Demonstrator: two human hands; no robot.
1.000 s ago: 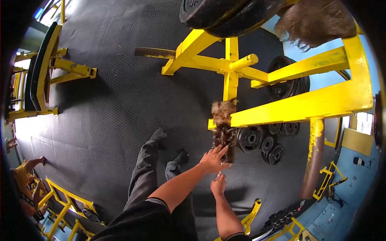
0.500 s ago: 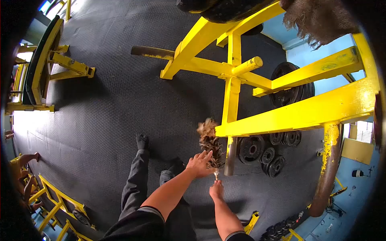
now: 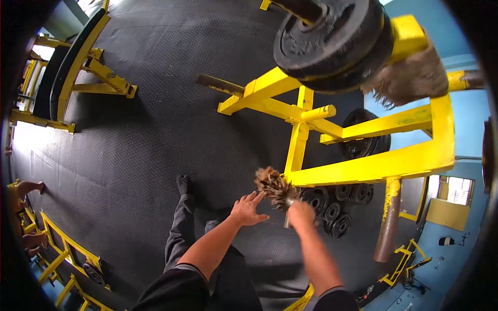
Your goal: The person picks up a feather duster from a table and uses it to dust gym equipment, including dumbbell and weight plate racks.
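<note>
My right hand (image 3: 301,211) grips the handle of a brown feather duster (image 3: 272,184), whose head points up and left against the low end of a yellow steel beam (image 3: 363,167). My left hand (image 3: 248,208) hovers open, fingers spread, just left of the feathers and apart from them. The beam belongs to a yellow weight rack (image 3: 290,111) with black plates (image 3: 332,41) loaded at the top. My legs in dark trousers (image 3: 181,228) stand on the black rubber floor below.
Several small black weight plates (image 3: 334,212) lie on the floor right of my hands. A rusty post (image 3: 388,217) stands at the right. A yellow bench (image 3: 72,62) is at the upper left, more yellow frames (image 3: 62,249) at the lower left, where another person's limbs show at the edge.
My right hand rose and moved right, swinging the duster head over to the beam's end. My left hand let go of the feathers and now hangs open beside them. The view tilted.
</note>
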